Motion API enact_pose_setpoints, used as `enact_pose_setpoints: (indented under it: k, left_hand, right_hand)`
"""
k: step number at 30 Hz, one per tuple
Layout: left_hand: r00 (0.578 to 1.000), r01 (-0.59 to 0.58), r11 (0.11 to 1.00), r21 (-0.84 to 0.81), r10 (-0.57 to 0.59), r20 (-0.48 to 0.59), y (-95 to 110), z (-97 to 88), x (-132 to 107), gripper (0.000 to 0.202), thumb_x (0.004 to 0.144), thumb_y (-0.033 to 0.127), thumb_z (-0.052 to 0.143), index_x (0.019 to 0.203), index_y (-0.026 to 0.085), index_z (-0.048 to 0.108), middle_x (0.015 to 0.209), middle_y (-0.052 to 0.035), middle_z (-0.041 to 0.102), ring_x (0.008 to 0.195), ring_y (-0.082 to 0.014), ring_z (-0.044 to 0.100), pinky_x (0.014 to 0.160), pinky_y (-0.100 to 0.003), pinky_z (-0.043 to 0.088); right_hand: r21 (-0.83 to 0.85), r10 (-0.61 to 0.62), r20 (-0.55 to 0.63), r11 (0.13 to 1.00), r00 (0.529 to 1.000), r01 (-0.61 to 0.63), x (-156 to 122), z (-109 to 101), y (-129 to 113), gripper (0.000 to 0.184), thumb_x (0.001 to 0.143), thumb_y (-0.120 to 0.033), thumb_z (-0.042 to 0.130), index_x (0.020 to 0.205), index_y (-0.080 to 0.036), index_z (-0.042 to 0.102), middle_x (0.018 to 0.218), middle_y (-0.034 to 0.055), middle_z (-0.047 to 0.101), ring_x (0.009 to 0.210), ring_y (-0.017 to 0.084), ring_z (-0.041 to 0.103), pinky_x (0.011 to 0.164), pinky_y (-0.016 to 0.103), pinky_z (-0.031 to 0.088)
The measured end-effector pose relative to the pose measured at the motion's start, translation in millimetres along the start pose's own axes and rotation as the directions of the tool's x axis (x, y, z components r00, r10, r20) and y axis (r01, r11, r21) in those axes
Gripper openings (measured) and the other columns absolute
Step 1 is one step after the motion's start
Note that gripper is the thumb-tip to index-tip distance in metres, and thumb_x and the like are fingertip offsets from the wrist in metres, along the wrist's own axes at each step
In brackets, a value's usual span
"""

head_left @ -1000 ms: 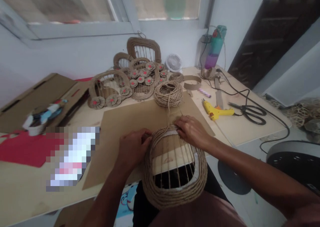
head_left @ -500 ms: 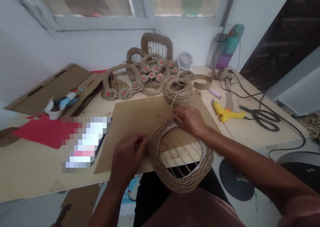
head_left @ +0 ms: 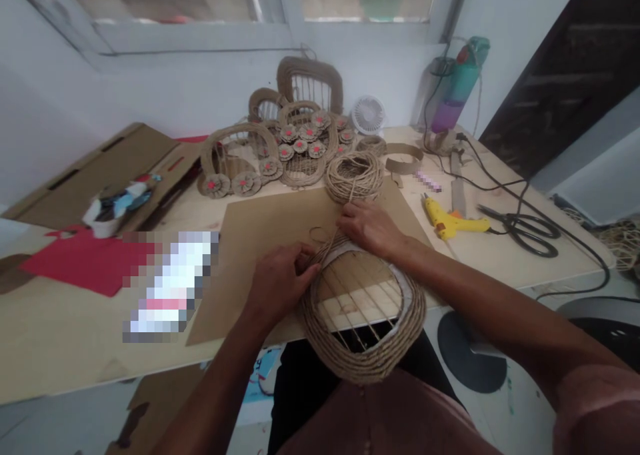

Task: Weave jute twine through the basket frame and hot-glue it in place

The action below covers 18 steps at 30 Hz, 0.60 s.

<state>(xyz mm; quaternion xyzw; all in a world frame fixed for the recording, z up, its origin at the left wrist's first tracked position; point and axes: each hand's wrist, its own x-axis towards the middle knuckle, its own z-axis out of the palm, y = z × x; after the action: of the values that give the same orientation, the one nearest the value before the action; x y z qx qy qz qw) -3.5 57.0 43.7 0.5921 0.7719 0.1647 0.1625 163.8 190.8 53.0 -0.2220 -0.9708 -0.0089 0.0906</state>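
Note:
A twine-wrapped frame (head_left: pixel 367 358) with several twine strands strung across its opening rests against the table's front edge and my lap. My left hand (head_left: pixel 277 285) grips its upper left rim, fingers curled around the wrapped twine. My right hand (head_left: pixel 373 228) presses on the top rim, fingers closed over the twine there. A strand runs from under that hand up to a ball of twine (head_left: pixel 354 177) just behind. Both hands sit over a brown cardboard sheet (head_left: pixel 260 241).
Finished twine baskets with red-centred rosettes (head_left: pixel 280 148) crowd the back. To the right lie a yellow glue gun (head_left: pixel 453 223), black scissors (head_left: pixel 530 228), cables and a bottle (head_left: pixel 457 85). Red paper (head_left: pixel 83 265) and a cardboard box (head_left: pixel 90 175) are at the left.
My left hand moved right and up, back onto the frame's upper left rim. The right hand stayed on the top rim. The view shifted slightly.

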Motion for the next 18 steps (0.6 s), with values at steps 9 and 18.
enact_pose_setpoints:
  k: [9,18]
  left_hand:
    - [0.996,0.068,0.997,-0.022,-0.066,0.064,2.3,-2.5,6.0,0.023,0.074,0.036,0.057,0.092,0.022,0.064,0.072,0.0001,0.068,0.072,-0.0197,0.063,0.064,-0.029,0.043]
    - [0.991,0.065,0.997,-0.041,-0.060,0.118,1.7,-6.5,9.0,0.023,0.075,0.038,0.054,0.090,0.023,0.062,0.069,0.0020,0.066,0.069,-0.0193,0.063,0.062,-0.029,0.041]
  right_hand:
    - [0.018,-0.001,-0.031,1.000,1.000,0.001,-17.3,-4.2,-10.2,0.020,0.097,-0.020,0.050,0.089,-0.016,0.069,0.086,0.0071,0.064,0.083,0.020,0.051,0.073,0.033,0.029]
    - [0.069,0.090,0.027,0.993,0.996,-0.091,-33.3,-8.4,-2.0,0.020,0.095,-0.021,0.053,0.083,-0.016,0.069,0.089,0.0063,0.065,0.081,0.018,0.053,0.072,0.032,0.028]
